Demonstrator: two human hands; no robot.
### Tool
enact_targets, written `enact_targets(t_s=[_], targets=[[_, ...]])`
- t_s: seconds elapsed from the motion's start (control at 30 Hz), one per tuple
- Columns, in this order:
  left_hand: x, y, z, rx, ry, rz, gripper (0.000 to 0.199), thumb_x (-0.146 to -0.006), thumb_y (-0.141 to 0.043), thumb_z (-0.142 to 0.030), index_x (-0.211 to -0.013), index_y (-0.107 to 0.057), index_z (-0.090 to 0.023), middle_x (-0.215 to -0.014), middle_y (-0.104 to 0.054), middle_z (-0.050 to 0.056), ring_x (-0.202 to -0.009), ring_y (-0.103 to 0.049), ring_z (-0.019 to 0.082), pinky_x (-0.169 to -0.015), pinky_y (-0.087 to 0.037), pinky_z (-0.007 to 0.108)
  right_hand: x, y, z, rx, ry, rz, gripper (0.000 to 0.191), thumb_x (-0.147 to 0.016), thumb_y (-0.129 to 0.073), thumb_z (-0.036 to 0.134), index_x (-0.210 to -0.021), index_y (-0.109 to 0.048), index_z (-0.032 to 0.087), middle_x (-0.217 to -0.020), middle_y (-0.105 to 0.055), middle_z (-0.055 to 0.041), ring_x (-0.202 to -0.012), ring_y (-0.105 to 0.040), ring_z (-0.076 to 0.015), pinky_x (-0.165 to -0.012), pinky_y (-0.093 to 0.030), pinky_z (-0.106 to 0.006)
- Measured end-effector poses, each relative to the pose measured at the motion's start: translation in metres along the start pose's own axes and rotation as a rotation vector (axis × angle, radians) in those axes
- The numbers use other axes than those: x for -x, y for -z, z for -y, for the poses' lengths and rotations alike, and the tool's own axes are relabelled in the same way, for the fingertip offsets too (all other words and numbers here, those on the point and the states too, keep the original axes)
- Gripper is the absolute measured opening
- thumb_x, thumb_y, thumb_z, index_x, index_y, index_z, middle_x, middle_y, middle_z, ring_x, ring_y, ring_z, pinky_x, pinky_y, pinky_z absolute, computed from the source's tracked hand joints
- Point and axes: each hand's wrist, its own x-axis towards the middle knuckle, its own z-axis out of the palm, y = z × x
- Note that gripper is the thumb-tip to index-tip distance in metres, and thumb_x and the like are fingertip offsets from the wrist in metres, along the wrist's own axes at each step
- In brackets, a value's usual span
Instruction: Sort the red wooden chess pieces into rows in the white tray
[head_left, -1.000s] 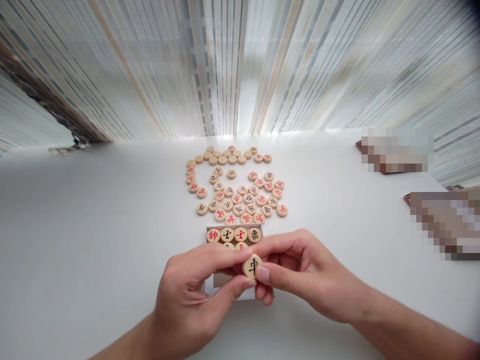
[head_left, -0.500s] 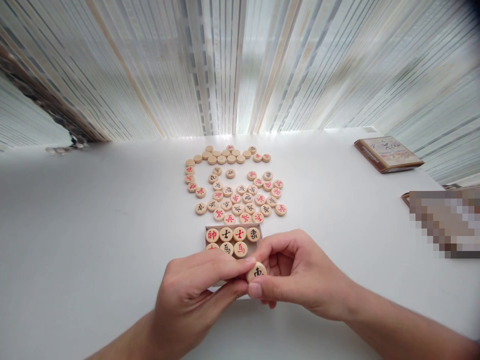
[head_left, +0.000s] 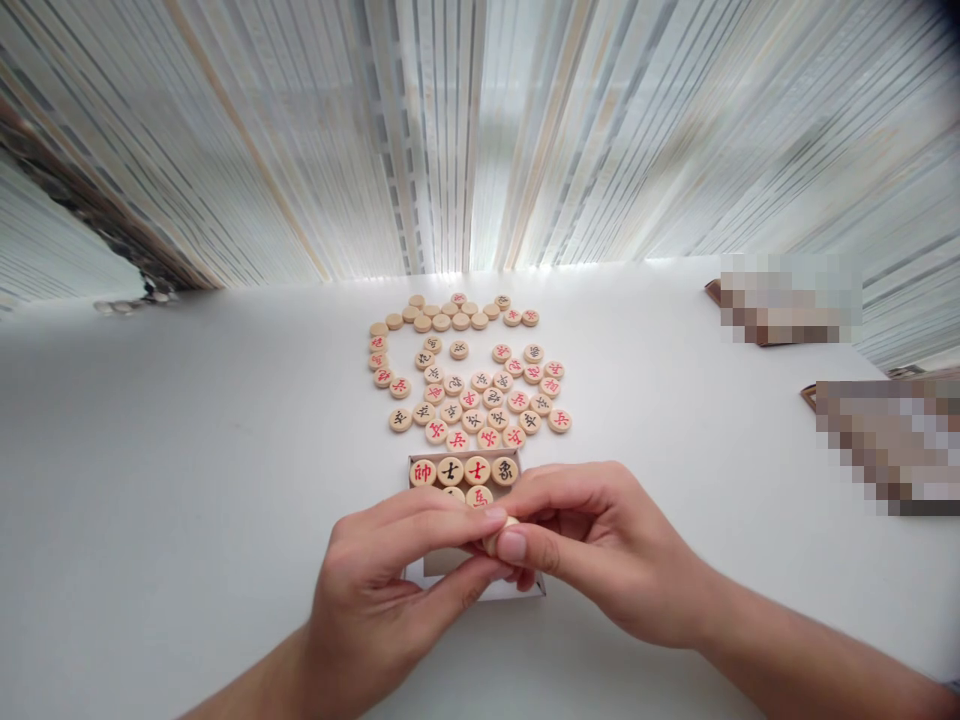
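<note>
Both my hands meet over a small open box (head_left: 487, 590) and grip one round wooden Chinese chess piece (head_left: 490, 545). My left hand (head_left: 390, 555) holds it between thumb and fingertips on the left. On the right, the thumb and curled fingers of my right hand (head_left: 604, 545) pinch the same piece. Its lettered face is mostly hidden by the fingers. Face-up pieces fill the box's back row, among them a red piece (head_left: 424, 472) and a black piece (head_left: 504, 471). Behind them, part of a second row shows, including a red horse piece (head_left: 479, 498).
Beyond the box, many loose pieces (head_left: 472, 420) with red or black characters lie spread on the white table (head_left: 225, 480). Several blank-looking pieces (head_left: 460, 321) line the back. Two blurred-out boxes (head_left: 784, 305) sit at the right. A striped curtain (head_left: 480, 150) hangs behind.
The piece has turned between my fingers, so its black character no longer shows. My left thumb has dropped away from the index finger, uncovering more of the box floor.
</note>
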Motion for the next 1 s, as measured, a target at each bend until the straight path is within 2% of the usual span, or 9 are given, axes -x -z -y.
enact_targets(t_s=[0.2, 0.3, 0.43, 0.57, 0.7, 0.8, 0.93, 1.0], targets=[[0.0013, 0.002, 0.0029, -0.064, 0.062, -0.146, 0.036, -0.085, -0.08, 0.003, -0.109, -0.082, -0.024, -0.097, -0.084, 0.002, -0.089, -0.079, 0.015, -0.083, -0.065, 0.022, -0.0012, 0.0026, 0.0, 0.348, 0.314, -0.038, 0.027, -0.1, -0.074, 0.02, -0.122, -0.084, 0.03, -0.096, -0.081, -0.0065, -0.083, -0.071, -0.0171, -0.074, -0.056, -0.028], [-0.0003, 0.0021, 0.0022, -0.087, 0.047, -0.176, 0.031, -0.086, -0.08, 0.001, -0.105, -0.084, -0.023, -0.096, -0.085, 0.003, -0.088, -0.081, 0.017, -0.083, -0.066, 0.024, -0.0011, 0.0028, -0.0015, 0.382, 0.366, -0.069, 0.031, -0.098, -0.076, 0.017, -0.124, -0.084, 0.032, -0.102, -0.082, -0.0069, -0.087, -0.074, -0.0192, -0.074, -0.057, -0.029], [-0.0012, 0.0017, 0.0014, -0.091, 0.036, -0.181, 0.028, -0.087, -0.081, -0.002, -0.105, -0.085, -0.023, -0.095, -0.086, 0.004, -0.087, -0.082, 0.019, -0.082, -0.067, 0.026, -0.0019, 0.0026, -0.0025, 0.388, 0.382, -0.119, 0.028, -0.095, -0.079, 0.016, -0.116, -0.086, 0.032, -0.099, -0.081, -0.0071, -0.087, -0.075, -0.0204, -0.073, -0.059, -0.03], [0.0001, 0.0016, 0.0019, -0.074, 0.083, -0.191, 0.026, -0.083, -0.088, -0.007, -0.104, -0.086, -0.023, -0.089, -0.086, 0.002, -0.078, -0.08, 0.015, -0.075, -0.065, 0.019, 0.0003, 0.0017, -0.005, 0.317, 0.312, -0.172, 0.021, -0.093, -0.082, 0.019, -0.111, -0.088, 0.028, -0.093, -0.083, -0.0069, -0.081, -0.075, -0.0189, -0.072, -0.061, -0.028], [0.0003, 0.0018, 0.0018, -0.031, 0.106, -0.191, 0.027, -0.08, -0.091, -0.007, -0.101, -0.088, -0.023, -0.085, -0.087, 0.001, -0.072, -0.079, 0.013, -0.071, -0.064, 0.015, 0.0025, 0.0012, -0.0081, 0.065, 0.099, -0.167, 0.024, -0.087, -0.089, 0.022, -0.111, -0.087, 0.026, -0.094, -0.085, -0.007, -0.08, -0.078, -0.0178, -0.072, -0.066, -0.026], [0.0003, 0.0011, 0.0006, 0.063, 0.154, -0.195, 0.028, -0.083, -0.088, -0.004, -0.102, -0.089, -0.023, -0.088, -0.087, 0.001, -0.075, -0.082, 0.014, -0.072, -0.066, 0.015, 0.0004, 0.0013, -0.0077, -0.081, -0.01, -0.129, 0.022, -0.085, -0.091, 0.023, -0.107, -0.088, 0.024, -0.084, -0.084, -0.006, -0.07, -0.077, -0.0154, -0.067, -0.066, -0.023], [0.0004, -0.0008, -0.001, 0.148, 0.238, -0.202, 0.026, -0.087, -0.081, -0.002, -0.1, -0.089, -0.023, -0.083, -0.086, 0.001, -0.072, -0.082, 0.014, -0.069, -0.067, 0.016, -0.0042, 0.0017, -0.0065, -0.181, -0.08, -0.125, 0.024, -0.081, -0.095, 0.023, -0.104, -0.088, 0.022, -0.079, -0.083, -0.0065, -0.067, -0.077, -0.0167, -0.063, -0.067, -0.025], [0.0008, -0.0014, -0.0011, 0.178, 0.259, -0.185, 0.029, -0.087, -0.08, 0.0, -0.104, -0.088, -0.023, -0.088, -0.087, 0.002, -0.076, -0.083, 0.015, -0.072, -0.068, 0.017, -0.0056, 0.0019, -0.0066, -0.204, -0.107, -0.13, 0.027, -0.08, -0.096, 0.023, -0.106, -0.088, 0.022, -0.078, -0.083, -0.0063, -0.066, -0.077, -0.0162, -0.062, -0.066, -0.024]])
